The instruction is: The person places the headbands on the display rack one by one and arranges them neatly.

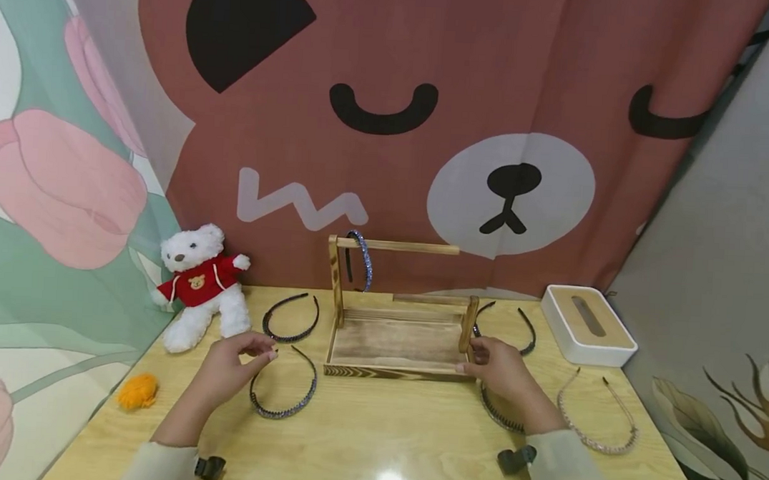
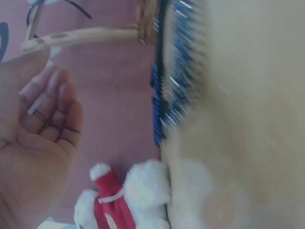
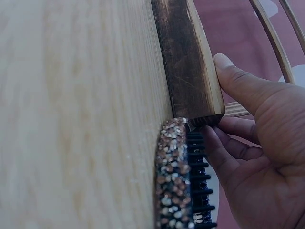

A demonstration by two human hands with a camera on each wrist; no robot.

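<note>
A wooden rack with a tray base, posts and a top bar stands at mid-table. A blue sparkly headband hangs near the left end of the bar. My right hand grips the rack's right end, thumb at the front and fingers around the corner. Below that hand lies a beaded headband, partly hidden in the head view. To the rack's left, my left hand hovers with loosely bent fingers and nothing visible in them. Beside it lies a blue-grey headband, blurred in the left wrist view.
A dark headband lies behind my left hand, another behind the right. A pink beaded headband lies at far right, near a white tissue box. At left are a white teddy bear and an orange fluffy ball.
</note>
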